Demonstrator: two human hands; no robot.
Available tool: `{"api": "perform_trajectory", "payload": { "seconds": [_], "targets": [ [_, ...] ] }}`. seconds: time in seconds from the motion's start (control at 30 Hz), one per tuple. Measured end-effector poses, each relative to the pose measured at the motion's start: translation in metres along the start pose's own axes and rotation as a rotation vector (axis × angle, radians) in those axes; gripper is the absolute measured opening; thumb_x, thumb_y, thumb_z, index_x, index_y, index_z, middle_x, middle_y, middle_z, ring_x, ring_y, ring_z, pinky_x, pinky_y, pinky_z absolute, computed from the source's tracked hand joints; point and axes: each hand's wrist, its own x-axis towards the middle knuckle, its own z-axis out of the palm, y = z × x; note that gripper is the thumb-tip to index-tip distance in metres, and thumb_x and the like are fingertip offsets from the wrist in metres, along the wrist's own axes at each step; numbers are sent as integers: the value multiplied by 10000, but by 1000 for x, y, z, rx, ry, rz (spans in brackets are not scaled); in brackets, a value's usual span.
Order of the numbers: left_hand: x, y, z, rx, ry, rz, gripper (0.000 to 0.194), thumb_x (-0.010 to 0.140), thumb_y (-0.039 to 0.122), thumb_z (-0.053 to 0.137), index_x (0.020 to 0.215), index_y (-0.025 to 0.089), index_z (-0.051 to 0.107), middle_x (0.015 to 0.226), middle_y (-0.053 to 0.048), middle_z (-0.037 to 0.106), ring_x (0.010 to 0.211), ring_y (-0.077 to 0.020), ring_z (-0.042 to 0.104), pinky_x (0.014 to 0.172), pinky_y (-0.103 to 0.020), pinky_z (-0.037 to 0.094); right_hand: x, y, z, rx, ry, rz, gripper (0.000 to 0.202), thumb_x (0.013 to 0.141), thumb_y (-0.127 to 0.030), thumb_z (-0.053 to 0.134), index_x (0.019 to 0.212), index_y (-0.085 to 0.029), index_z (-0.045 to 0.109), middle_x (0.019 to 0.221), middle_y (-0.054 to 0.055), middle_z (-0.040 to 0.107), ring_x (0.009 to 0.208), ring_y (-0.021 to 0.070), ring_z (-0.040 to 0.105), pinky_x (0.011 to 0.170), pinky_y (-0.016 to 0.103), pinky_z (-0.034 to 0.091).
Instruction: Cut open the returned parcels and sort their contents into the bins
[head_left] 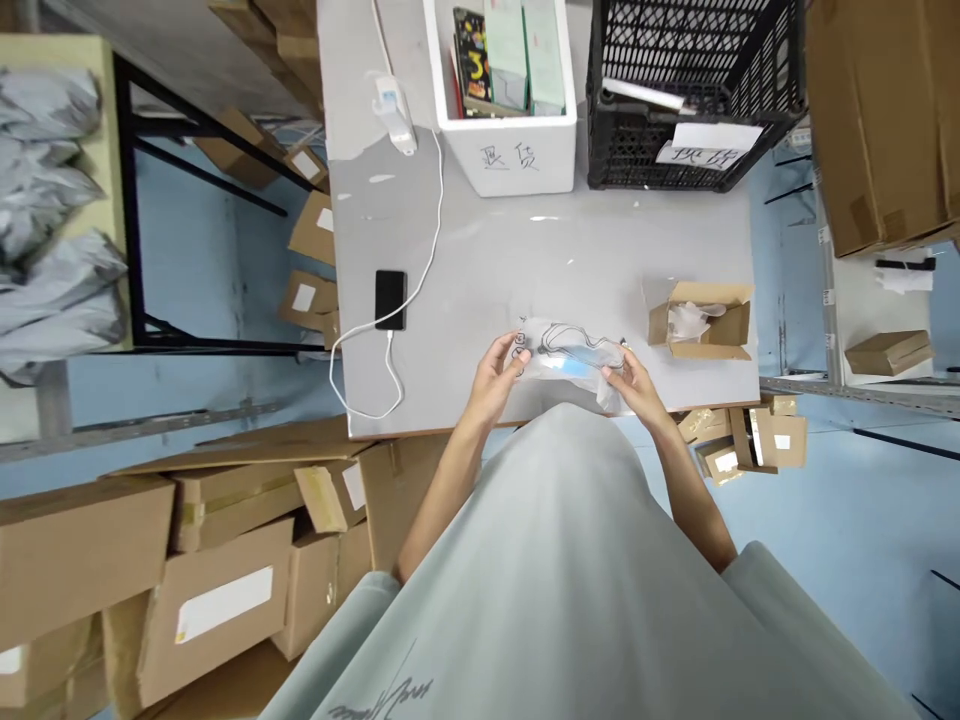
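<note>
Between my two hands, over the front of the table, is a clear plastic bag (pixel 574 350) with dark line printing and something blue inside. What exactly lies in the bag I cannot make out. My left hand (pixel 501 368) pinches the bag's left end, thumb on top. At the other end, my right hand (pixel 628 382) grips the plastic between thumb and fingers. To the right of the bag stands an open cardboard box (pixel 709 345) with crumpled translucent plastic (pixel 691 320) in it.
On the table (pixel 480 240) a black phone (pixel 390 300) lies beside a white cable from a power strip (pixel 395 115). At the back stand a white foam box (pixel 517 160) holding books and a black crate (pixel 660 95). Cardboard boxes (pixel 225 600) pile up at left.
</note>
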Motion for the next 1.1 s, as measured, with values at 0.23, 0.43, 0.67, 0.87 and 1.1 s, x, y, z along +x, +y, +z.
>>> {"api": "perform_trajectory", "payload": {
  "seconds": [0.23,0.43,0.67,0.87,1.1],
  "targets": [
    [45,26,34,287,-5,178,512,879,609,978,1260,296,839,1417,-105,819,1486,-365,684,1303,-468,508,31,-8,-14,46,-40,5,688,821,-792,963,1273,-299,804,1282,74,878,1300,313,794,1223,488,626],
    [100,62,79,225,-21,237,517,867,594,1005,1257,291,852,1280,-95,850,1322,-347,768,1089,-408,646,74,-45,-33,132,30,20,672,849,-782,943,1308,-315,790,1249,58,886,1235,309,829,1060,444,710],
    [181,106,173,64,-196,323,623,814,543,1030,1328,274,800,1533,-131,774,1267,-316,783,1055,-432,681,168,-97,-55,298,190,-81,669,809,-784,951,1239,-318,739,1321,65,866,1252,275,827,1051,424,727],
    [269,134,250,66,-243,382,649,794,305,1021,1393,253,776,1499,-168,783,1363,-365,765,1157,-524,647,283,-149,-82,334,302,-216,611,797,-718,939,1174,-306,690,1331,61,842,1320,255,795,1143,459,705],
    [334,150,284,359,-358,411,499,928,231,838,1418,164,771,1630,-230,728,1397,-372,774,1221,-597,620,390,-201,-77,483,361,-183,410,924,-505,922,1155,-279,669,1245,53,857,1250,221,823,1183,428,690]
  ]
}}
